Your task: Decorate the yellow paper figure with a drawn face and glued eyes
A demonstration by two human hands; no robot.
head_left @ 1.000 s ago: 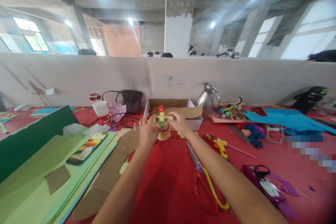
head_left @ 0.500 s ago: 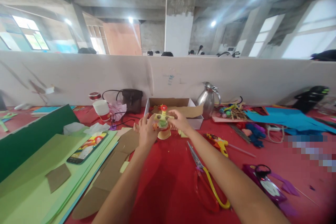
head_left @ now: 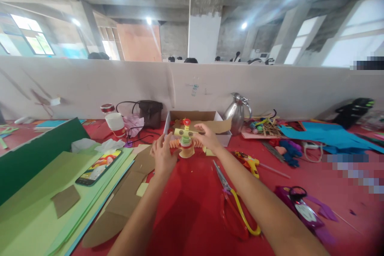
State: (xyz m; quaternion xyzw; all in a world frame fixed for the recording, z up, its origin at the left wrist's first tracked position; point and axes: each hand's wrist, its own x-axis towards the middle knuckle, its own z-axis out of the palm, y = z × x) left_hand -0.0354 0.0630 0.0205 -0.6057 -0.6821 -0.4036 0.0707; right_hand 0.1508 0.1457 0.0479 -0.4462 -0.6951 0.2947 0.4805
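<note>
A small paper craft figure stands on the red table, with a yellow-green head, a red topknot, orange pleated arms and a tan base. My right hand pinches the right end of its head. Beside the figure's left side is my left hand, fingers spread, touching the left pleated arm; whether it grips is unclear. An open cardboard box sits just behind the figure.
Green and brown paper sheets with a phone on them lie at left. Scissors and a glue gun lie under my right forearm. A steel jug, brown bag, cup and craft scraps line the white partition.
My left hand has slid down and back from the figure's head, its fingers opening. The figure's pleated arms and base now show. My right hand stays on the head.
</note>
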